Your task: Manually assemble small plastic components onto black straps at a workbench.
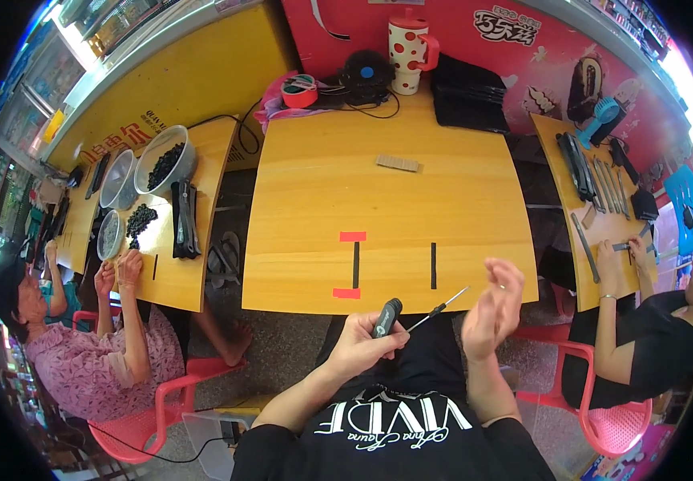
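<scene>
On the wooden table [306, 200] in front of you, two flat black strips lie roughly parallel: the left strip [355, 266] runs between an upper red tape piece [353, 236] and a lower red tape piece [346, 293], and the right strip [433, 266] lies apart from it. Farther back is a small greyish-beige ridged block [398, 163]. Along the far edge you have a pinkish-red tape roll [299, 90], a round black device with a blue centre [366, 72], a white tumbler with red dots and a red lid [406, 56], and a stack of flat black pouches [469, 96].

A person in a patterned pink shirt [94, 361] sits at the table to your left, and a person in black [647, 345] at the one to your right.

Your left hand [362, 345] is closed around a rounded black oblong piece [386, 317], just off the table's near edge. A thin metal rod with a black middle section [438, 309] slants up and rightward from beside your left fingertips; you cannot tell whether it joins the black piece. Your right hand [491, 313] is raised just right of the rod's tip, fingers loosely spread.
</scene>
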A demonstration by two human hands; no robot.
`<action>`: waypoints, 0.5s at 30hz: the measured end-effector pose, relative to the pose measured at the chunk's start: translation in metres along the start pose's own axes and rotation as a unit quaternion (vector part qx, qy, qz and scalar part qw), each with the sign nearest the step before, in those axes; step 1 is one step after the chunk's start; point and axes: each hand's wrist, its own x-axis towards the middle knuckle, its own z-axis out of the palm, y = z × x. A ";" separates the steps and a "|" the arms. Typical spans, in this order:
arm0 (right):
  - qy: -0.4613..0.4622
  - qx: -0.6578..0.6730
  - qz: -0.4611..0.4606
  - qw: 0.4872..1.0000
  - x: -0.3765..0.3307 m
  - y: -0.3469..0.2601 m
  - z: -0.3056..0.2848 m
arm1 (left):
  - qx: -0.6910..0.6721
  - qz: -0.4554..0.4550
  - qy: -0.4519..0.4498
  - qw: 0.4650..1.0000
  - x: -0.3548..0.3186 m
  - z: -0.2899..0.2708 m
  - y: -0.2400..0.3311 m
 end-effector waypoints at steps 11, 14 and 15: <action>-0.484 -0.345 -0.097 0.798 -0.007 -0.013 -0.011 | -0.034 -0.027 -0.016 0.999 0.001 -0.010 -0.008; -0.408 -0.290 -0.013 0.865 -0.012 -0.018 0.000 | -0.131 -0.022 -0.046 0.990 0.002 -0.011 -0.014; -0.380 -0.260 0.001 0.888 -0.014 -0.019 0.006 | -0.131 -0.024 -0.048 0.990 0.002 -0.011 -0.016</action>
